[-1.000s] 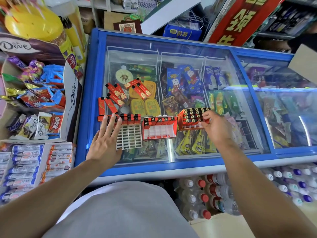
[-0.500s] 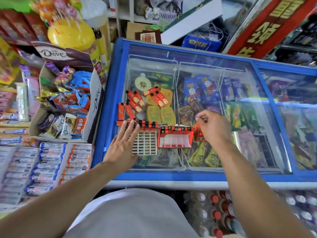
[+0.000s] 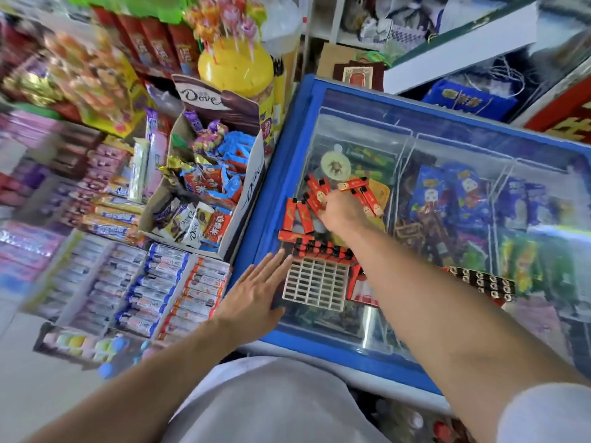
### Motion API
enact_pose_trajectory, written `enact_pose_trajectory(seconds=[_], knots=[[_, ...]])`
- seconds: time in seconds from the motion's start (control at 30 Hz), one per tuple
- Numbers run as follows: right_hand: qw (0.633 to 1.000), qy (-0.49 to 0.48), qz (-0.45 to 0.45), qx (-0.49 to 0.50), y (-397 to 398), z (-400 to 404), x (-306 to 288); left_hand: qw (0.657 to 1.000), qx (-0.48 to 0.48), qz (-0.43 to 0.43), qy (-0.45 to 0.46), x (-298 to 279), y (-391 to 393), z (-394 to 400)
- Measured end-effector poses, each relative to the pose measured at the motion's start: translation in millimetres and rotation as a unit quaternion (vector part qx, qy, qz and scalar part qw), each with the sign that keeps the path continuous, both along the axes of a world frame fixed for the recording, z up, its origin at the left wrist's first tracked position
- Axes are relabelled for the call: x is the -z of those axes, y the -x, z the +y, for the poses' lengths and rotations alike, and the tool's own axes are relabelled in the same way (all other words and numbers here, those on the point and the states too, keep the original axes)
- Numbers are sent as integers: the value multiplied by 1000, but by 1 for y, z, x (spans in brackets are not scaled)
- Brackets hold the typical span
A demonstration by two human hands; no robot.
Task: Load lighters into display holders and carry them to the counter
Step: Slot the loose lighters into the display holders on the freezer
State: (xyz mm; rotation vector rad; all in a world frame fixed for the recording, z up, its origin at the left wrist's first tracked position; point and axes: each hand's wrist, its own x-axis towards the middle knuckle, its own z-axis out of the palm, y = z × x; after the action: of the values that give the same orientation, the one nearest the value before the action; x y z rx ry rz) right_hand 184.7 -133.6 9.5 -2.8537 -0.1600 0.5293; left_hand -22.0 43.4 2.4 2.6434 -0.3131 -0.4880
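fingers (image 3: 324,210) among red, black-capped lighters (image 3: 320,192)

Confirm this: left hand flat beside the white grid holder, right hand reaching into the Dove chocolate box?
Not quite. The head view shows the right hand at the loose red lighters on the freezer's glass lid. The left hand does lie flat beside the white plastic grid holder.

Bare forearms, a white short sleeve (image 3: 543,414), and a light grey shirt (image 3: 271,404).
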Motion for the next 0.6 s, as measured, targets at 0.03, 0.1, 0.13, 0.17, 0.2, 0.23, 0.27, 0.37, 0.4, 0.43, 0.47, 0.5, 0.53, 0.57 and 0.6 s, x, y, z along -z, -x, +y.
enact_pose_trajectory(seconds=[0.03,0.1,0.13,0.17,0.2,0.23,0.27,0.37,0.4,0.43,0.47,0.5,0.53,0.57,0.6], knots=[[1000,12,-2,2,-2,3,1,1000,-3,16,4,1,2,0],[1000,10,0,10,-4,9,2,999,-4,44,16,2,7,0],[1000,7,6,19,-4,10,0,998,-3,55,22,4,9,-1],[999,6,18,29,-4,11,-1,998,0,63,26,5,11,-2],[999,1,30,41,-5,11,-3,997,3,69,29,5,12,-3],[997,-10,46,54,-5,10,-6,997,4,71,32,6,13,-4],[996,-22,61,61,-5,8,-11,997,1,68,36,6,13,-6],[993,-102,54,40,11,-3,-37,997,-29,52,59,5,11,-10],[987,-153,46,32,23,-8,-50,996,-41,47,68,5,10,-10],[978,-204,40,25,37,-13,-62,995,-49,40,76,4,8,-10],[968,-248,38,18,52,-18,-74,994,-56,32,84,3,7,-10],[959,-279,42,8,68,-23,-81,994,-61,22,91,2,6,-10],[953,-298,47,-2,83,-28,-84,993,-66,15,100,1,4,-10],[951,-307,44,-7,97,-33,-83,991,-70,8,112,-1,2,-10],[950,-310,37,-5,108,-37,-80,989,-73,0,126,-3,-1,-11]])
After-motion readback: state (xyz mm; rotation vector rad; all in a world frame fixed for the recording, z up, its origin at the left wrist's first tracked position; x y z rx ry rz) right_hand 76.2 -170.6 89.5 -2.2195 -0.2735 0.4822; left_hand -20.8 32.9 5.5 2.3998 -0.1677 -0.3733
